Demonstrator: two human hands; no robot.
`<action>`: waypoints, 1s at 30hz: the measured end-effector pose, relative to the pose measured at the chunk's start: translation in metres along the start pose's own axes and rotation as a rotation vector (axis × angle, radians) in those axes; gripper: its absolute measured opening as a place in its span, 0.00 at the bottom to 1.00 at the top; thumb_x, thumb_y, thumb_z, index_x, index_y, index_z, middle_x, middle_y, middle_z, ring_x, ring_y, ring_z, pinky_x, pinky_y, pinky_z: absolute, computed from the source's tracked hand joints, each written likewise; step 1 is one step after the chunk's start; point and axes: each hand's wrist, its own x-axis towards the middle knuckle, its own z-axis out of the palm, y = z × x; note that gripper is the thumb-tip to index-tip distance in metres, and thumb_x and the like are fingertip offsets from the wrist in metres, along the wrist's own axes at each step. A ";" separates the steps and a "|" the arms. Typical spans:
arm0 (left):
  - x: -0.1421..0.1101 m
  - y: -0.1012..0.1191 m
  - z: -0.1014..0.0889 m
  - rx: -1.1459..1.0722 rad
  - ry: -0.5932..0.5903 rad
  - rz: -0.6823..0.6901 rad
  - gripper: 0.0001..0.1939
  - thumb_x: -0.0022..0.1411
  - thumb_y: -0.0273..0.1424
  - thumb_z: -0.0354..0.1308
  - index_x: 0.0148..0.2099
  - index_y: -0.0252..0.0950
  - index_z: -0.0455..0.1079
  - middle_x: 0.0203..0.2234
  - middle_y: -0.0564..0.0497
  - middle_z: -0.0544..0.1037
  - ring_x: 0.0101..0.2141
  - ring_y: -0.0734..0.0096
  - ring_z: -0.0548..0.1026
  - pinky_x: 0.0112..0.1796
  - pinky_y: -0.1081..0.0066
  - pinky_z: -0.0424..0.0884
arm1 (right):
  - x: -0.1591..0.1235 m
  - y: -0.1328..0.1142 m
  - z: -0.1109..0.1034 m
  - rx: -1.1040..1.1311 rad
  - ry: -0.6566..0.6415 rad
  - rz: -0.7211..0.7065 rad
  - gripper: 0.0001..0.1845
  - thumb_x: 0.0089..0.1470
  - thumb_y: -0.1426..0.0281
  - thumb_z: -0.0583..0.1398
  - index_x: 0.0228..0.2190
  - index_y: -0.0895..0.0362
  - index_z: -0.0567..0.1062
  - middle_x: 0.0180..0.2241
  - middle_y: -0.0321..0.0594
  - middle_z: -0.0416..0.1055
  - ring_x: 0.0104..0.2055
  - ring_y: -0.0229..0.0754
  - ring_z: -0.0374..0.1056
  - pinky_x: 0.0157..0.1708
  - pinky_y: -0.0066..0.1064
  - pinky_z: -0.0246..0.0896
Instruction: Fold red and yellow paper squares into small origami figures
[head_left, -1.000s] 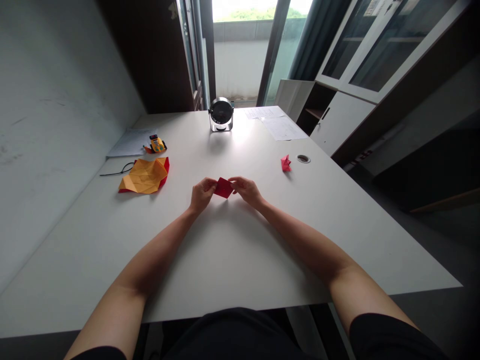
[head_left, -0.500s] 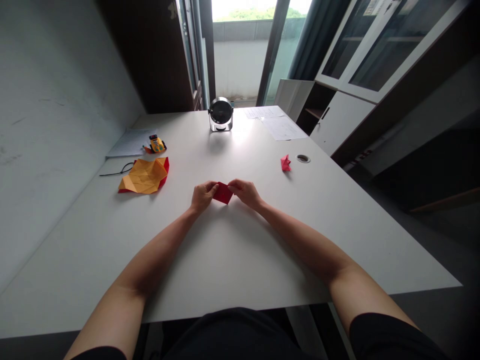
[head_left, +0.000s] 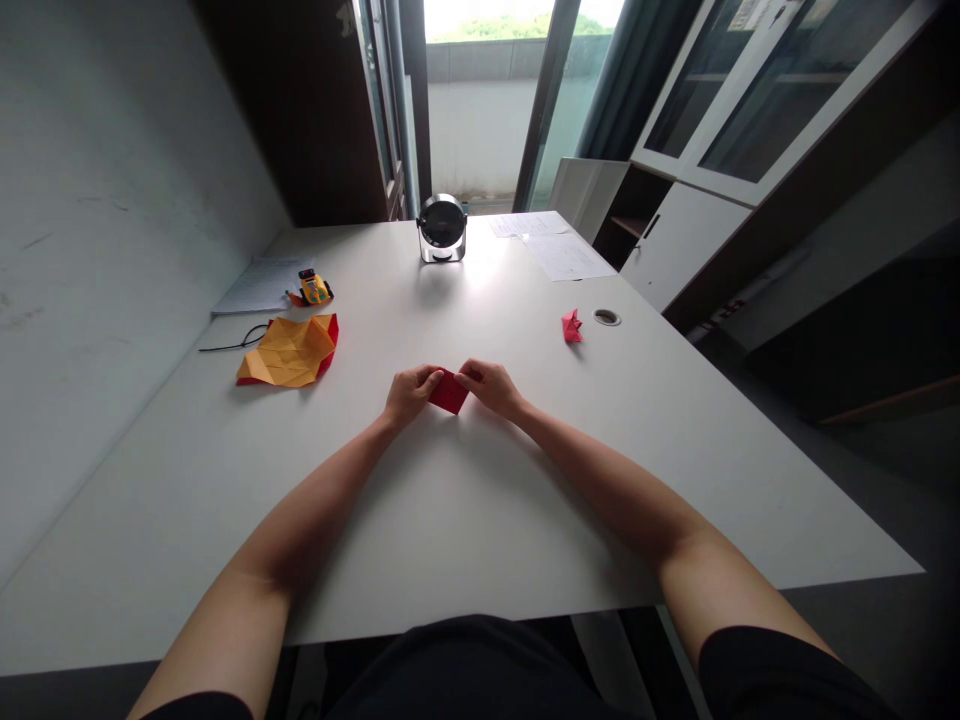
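A small folded square of red paper [head_left: 449, 393] is held between my two hands, over the middle of the white table. My left hand [head_left: 409, 392] pinches its left corner, thumb on top. At the upper right edge, my right hand [head_left: 488, 382] grips the paper between thumb and fingers. One corner of the square points down toward me. Fingertips behind the paper are hidden.
On the left lie a creased orange-and-red paper sheet [head_left: 292, 352], a black cable tie [head_left: 232, 346] and a yellow tape measure [head_left: 313, 288]. A small fan [head_left: 442, 224] stands at the back. To the right are a folded red paper piece [head_left: 571, 326], a cable hole [head_left: 606, 317] and printed sheets [head_left: 568, 257].
The red paper has shifted slightly toward me and to the right. My left hand has moved a little with it, while my right hand stays nearly in place.
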 end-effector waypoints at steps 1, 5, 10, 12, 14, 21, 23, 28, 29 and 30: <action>0.000 0.000 0.000 -0.017 0.003 -0.010 0.21 0.66 0.48 0.57 0.45 0.37 0.80 0.35 0.47 0.83 0.34 0.64 0.79 0.33 0.70 0.72 | 0.000 0.000 0.000 -0.006 -0.004 -0.005 0.14 0.56 0.59 0.60 0.27 0.56 0.75 0.24 0.33 0.69 0.26 0.35 0.58 0.27 0.28 0.53; 0.000 0.001 0.000 -0.098 -0.003 -0.058 0.24 0.63 0.49 0.60 0.50 0.37 0.79 0.35 0.46 0.84 0.34 0.63 0.79 0.33 0.70 0.73 | -0.001 0.000 0.001 -0.026 -0.016 -0.036 0.14 0.57 0.59 0.60 0.28 0.56 0.75 0.24 0.34 0.70 0.27 0.36 0.59 0.28 0.28 0.53; 0.000 0.000 0.000 -0.063 0.001 -0.020 0.18 0.62 0.47 0.60 0.40 0.36 0.79 0.32 0.49 0.82 0.32 0.66 0.78 0.32 0.71 0.72 | -0.001 0.000 0.002 -0.035 -0.004 -0.063 0.14 0.57 0.59 0.60 0.28 0.56 0.76 0.25 0.34 0.70 0.27 0.36 0.59 0.29 0.28 0.53; 0.001 -0.001 0.000 -0.034 0.028 -0.005 0.16 0.62 0.45 0.61 0.38 0.37 0.78 0.30 0.50 0.81 0.32 0.67 0.77 0.33 0.71 0.71 | -0.001 -0.001 0.002 -0.041 0.006 -0.065 0.14 0.57 0.59 0.60 0.27 0.56 0.75 0.24 0.34 0.70 0.27 0.36 0.59 0.29 0.28 0.53; 0.001 -0.001 0.001 -0.022 0.054 0.003 0.15 0.62 0.44 0.60 0.38 0.37 0.78 0.30 0.50 0.81 0.31 0.68 0.76 0.33 0.70 0.70 | -0.001 -0.001 0.000 -0.046 0.012 -0.049 0.15 0.57 0.58 0.60 0.26 0.56 0.75 0.23 0.33 0.68 0.26 0.35 0.58 0.28 0.28 0.52; 0.002 -0.003 0.000 -0.052 0.074 0.008 0.15 0.63 0.44 0.60 0.37 0.37 0.76 0.29 0.50 0.79 0.31 0.68 0.75 0.33 0.70 0.71 | -0.001 0.000 -0.003 -0.036 0.069 0.015 0.24 0.57 0.50 0.60 0.21 0.56 0.68 0.20 0.32 0.62 0.24 0.35 0.53 0.25 0.29 0.49; 0.002 -0.004 0.000 -0.052 0.060 0.005 0.15 0.63 0.44 0.60 0.37 0.37 0.75 0.28 0.51 0.78 0.30 0.68 0.75 0.33 0.70 0.71 | -0.001 0.000 -0.002 -0.018 0.075 0.027 0.25 0.56 0.49 0.60 0.21 0.56 0.67 0.19 0.31 0.60 0.24 0.34 0.52 0.25 0.29 0.48; 0.004 -0.002 -0.001 0.005 0.069 0.032 0.13 0.64 0.42 0.59 0.38 0.38 0.75 0.32 0.49 0.79 0.33 0.67 0.76 0.35 0.69 0.71 | 0.000 0.002 -0.002 0.003 0.090 0.030 0.26 0.57 0.47 0.58 0.21 0.56 0.67 0.19 0.31 0.58 0.24 0.35 0.51 0.25 0.29 0.47; 0.004 -0.002 -0.002 0.018 0.075 0.045 0.13 0.64 0.42 0.59 0.37 0.38 0.75 0.34 0.48 0.79 0.34 0.66 0.76 0.35 0.69 0.71 | 0.000 0.002 -0.003 0.003 0.094 0.032 0.27 0.58 0.47 0.58 0.21 0.56 0.67 0.19 0.31 0.58 0.25 0.35 0.51 0.26 0.29 0.48; 0.005 -0.001 -0.002 0.028 0.078 0.054 0.12 0.64 0.41 0.59 0.37 0.38 0.76 0.34 0.48 0.78 0.35 0.66 0.76 0.34 0.69 0.71 | 0.001 0.002 -0.003 0.004 0.101 0.034 0.27 0.58 0.46 0.57 0.21 0.56 0.67 0.20 0.32 0.59 0.25 0.35 0.51 0.26 0.29 0.48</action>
